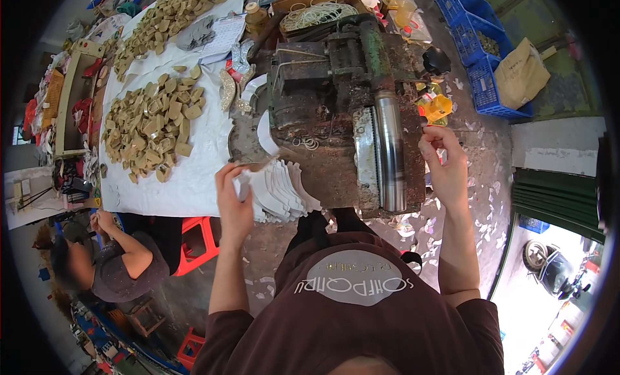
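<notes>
My left hand (234, 204) is closed on the left end of a stack of white curved cut-out pieces (278, 191) at the near edge of the bench. A thin brownish strip (258, 163) lies along the top of that stack, by my fingertips. My right hand (447, 165) is raised to the right of a shiny steel cylinder (391, 152) on an old greasy machine (323, 78). Its thumb and fingers are pinched together; whatever may be between them is too small to make out. A single white curved strip (266, 135) lies left of the machine.
On the left, heaps of small tan pieces (152, 126) cover a white sheet (206, 187). A co-worker (129, 259) sits at lower left by a red stool (199, 246). Blue crates (481, 71) stand at far right. White scraps (494, 200) litter the floor.
</notes>
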The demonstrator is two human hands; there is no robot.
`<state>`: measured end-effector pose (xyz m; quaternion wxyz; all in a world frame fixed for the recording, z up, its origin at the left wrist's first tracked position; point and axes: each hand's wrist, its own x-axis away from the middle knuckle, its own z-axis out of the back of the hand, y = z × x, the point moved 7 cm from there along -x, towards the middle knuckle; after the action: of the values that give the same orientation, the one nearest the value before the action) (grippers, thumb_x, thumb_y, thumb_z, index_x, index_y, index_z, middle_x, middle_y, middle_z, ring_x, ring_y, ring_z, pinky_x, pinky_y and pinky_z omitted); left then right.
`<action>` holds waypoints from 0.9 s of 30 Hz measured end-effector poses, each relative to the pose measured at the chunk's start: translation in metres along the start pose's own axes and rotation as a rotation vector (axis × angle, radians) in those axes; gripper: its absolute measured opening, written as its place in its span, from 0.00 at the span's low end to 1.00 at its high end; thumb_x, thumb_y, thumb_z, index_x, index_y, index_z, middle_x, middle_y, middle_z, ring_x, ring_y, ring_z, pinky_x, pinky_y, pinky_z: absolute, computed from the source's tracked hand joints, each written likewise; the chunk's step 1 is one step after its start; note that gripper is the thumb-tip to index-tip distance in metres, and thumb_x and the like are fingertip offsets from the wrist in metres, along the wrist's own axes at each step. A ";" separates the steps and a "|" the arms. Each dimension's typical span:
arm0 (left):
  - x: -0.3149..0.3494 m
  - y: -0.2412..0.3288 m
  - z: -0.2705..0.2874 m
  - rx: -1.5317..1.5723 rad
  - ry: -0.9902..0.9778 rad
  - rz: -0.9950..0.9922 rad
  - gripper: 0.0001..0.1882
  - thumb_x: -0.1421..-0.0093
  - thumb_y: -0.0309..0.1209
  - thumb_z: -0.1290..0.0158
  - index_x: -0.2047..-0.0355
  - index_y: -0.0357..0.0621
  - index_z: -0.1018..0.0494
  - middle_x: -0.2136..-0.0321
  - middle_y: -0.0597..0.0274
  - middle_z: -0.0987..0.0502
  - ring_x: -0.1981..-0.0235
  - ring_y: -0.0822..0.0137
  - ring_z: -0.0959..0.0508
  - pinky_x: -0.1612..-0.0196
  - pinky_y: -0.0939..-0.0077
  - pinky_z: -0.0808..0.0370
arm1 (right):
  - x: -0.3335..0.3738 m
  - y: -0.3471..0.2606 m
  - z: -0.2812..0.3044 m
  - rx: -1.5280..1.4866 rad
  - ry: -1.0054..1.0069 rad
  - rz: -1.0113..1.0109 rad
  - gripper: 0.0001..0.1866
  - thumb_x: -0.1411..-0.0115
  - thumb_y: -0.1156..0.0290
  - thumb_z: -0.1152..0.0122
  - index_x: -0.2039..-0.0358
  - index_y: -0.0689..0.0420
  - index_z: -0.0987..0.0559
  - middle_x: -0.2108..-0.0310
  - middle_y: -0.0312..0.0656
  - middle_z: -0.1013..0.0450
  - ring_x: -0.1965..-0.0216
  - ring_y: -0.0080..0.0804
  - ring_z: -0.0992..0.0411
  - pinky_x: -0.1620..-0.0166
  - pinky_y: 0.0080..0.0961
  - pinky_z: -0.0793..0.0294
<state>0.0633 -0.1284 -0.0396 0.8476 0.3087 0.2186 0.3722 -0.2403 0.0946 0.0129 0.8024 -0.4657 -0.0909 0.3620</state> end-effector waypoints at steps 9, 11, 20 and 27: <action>0.043 -0.024 -0.020 -0.255 -0.516 -0.024 0.24 0.61 0.13 0.50 0.59 0.38 0.31 0.53 0.51 0.33 0.54 0.48 0.32 0.52 0.57 0.35 | 0.000 -0.020 -0.008 -0.069 -0.004 0.025 0.11 0.42 0.76 0.40 0.59 0.63 0.25 0.69 0.40 0.27 0.68 0.26 0.30 0.62 0.22 0.30; 0.021 -0.002 -0.014 -0.001 -0.441 0.003 0.23 0.57 0.14 0.49 0.57 0.38 0.31 0.52 0.50 0.33 0.51 0.49 0.32 0.49 0.62 0.34 | 0.004 -0.040 -0.015 -0.085 -0.097 0.057 0.10 0.43 0.77 0.39 0.61 0.63 0.25 0.70 0.41 0.28 0.70 0.28 0.30 0.62 0.24 0.30; -0.003 0.125 -0.065 1.557 -0.362 0.165 0.16 0.43 0.24 0.47 0.53 0.38 0.33 0.50 0.53 0.32 0.47 0.63 0.32 0.44 0.66 0.36 | 0.036 -0.105 -0.075 -0.061 -0.154 0.318 0.12 0.53 0.76 0.33 0.66 0.57 0.23 0.55 0.42 0.33 0.54 0.45 0.38 0.52 0.38 0.38; 0.004 0.136 -0.078 1.504 -0.224 0.347 0.15 0.40 0.23 0.49 0.53 0.39 0.34 0.57 0.60 0.31 0.55 0.72 0.30 0.50 0.76 0.33 | 0.033 -0.093 -0.063 -0.018 -0.015 0.351 0.11 0.55 0.76 0.34 0.71 0.54 0.25 0.60 0.41 0.30 0.57 0.42 0.35 0.53 0.38 0.41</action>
<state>-0.0484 -0.0250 -0.0026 0.3570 0.8661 0.2738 0.2178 -0.1396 0.0455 0.0469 0.7219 -0.4789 -0.0173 0.4992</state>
